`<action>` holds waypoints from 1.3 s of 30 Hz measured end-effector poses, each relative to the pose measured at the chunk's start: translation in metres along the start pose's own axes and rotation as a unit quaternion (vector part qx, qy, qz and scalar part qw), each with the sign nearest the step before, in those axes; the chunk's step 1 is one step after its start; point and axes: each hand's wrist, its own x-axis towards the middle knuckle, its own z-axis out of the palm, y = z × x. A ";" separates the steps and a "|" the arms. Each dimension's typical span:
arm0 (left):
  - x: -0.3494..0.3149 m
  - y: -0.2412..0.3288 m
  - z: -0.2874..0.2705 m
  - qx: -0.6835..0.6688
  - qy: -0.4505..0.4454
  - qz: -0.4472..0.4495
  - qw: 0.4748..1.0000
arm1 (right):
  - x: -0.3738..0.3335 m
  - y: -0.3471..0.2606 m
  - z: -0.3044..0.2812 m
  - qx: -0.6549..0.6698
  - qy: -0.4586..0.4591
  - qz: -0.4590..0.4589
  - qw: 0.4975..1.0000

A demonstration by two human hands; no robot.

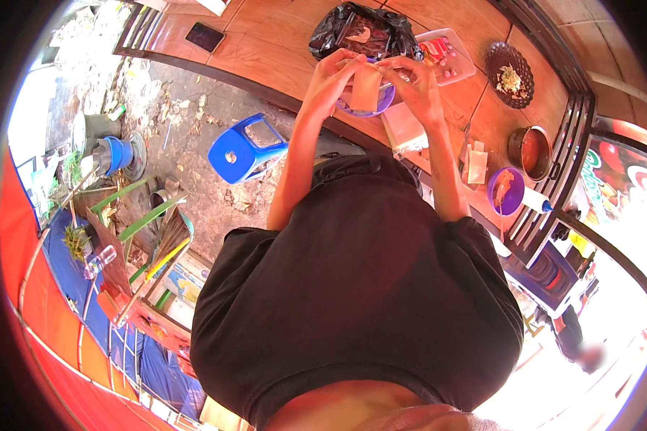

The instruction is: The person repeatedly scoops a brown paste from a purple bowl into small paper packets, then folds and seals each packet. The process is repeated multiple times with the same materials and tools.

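A small tan rectangular sheet [366, 89], like a paper sleeve or bag, hangs in front of me with its top edge between my hands. The fingertips of my left hand [328, 82] pinch its upper left corner. On the other side, my right hand [418, 87] has its fingers closed at the upper right corner. Whether the sheet has anything inside cannot be seen. Below it on the wooden table sits a purple bowl [386, 100], mostly covered by the sheet and hands. Just beyond lies a crumpled black plastic bag [331, 32] holding dark reddish-brown contents.
Right of my hands are a pale tray [464, 70] with pink pieces, a dark patterned plate [497, 61] of chopped food, a pot [530, 152], another purple bowl [494, 205], a white bottle [533, 200] and tan sheets [476, 167]. A blue stool [226, 154] stands lower left.
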 end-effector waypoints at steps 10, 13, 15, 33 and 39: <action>0.017 -0.009 -0.007 0.099 -0.014 0.059 0.993 | 0.012 0.018 -0.002 0.007 0.006 -0.017 1.000; 0.018 -0.010 -0.006 0.146 -0.008 0.087 0.985 | 0.010 0.023 0.001 0.100 0.049 0.034 0.993; 0.017 -0.010 -0.004 0.149 -0.010 0.098 0.984 | 0.010 0.024 0.001 0.133 0.040 0.043 0.989; 0.017 -0.013 -0.008 0.150 -0.052 0.109 0.981 | 0.009 0.024 0.001 0.101 0.000 0.079 0.992; 0.012 -0.007 -0.005 0.101 -0.048 0.074 0.991 | 0.010 0.030 0.003 0.128 0.032 0.074 0.989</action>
